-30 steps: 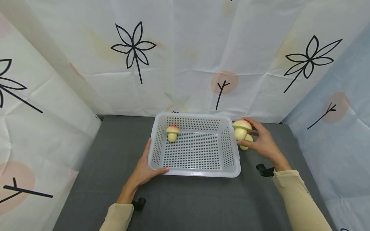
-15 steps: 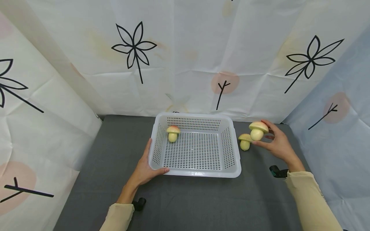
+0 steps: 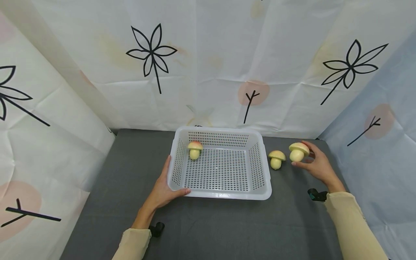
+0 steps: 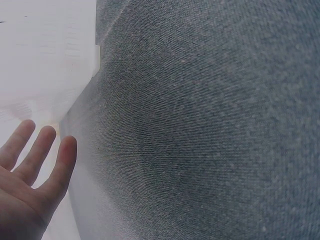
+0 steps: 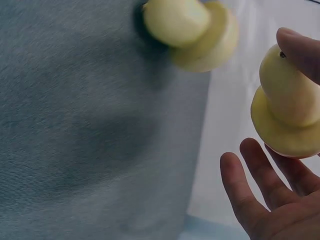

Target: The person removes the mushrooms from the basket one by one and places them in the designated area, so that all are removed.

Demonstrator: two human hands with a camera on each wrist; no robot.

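Two hands apart: left hand (image 3: 161, 190) on basket (image 3: 219, 195), right hand (image 3: 316, 165) around mushroom (image 3: 298, 152).

White perforated basket (image 3: 219, 193) set on dark grey cloth (image 3: 208, 227). Three pale yellow mushrooms seen, caps blushed pink (image 3: 194, 145). Backdrop (image 3: 208, 72) printed with black leaf outlines, peach dots. Sleeves (image 3: 351, 224) beige.

The right hand (image 3: 316, 164) is holding a mushroom (image 3: 298, 151) upright on the table (image 3: 130, 173), beside another mushroom (image 3: 276, 159). The left hand (image 3: 162, 189) is gripping the basket (image 3: 224, 195), a third mushroom (image 3: 194, 149) standing inside.
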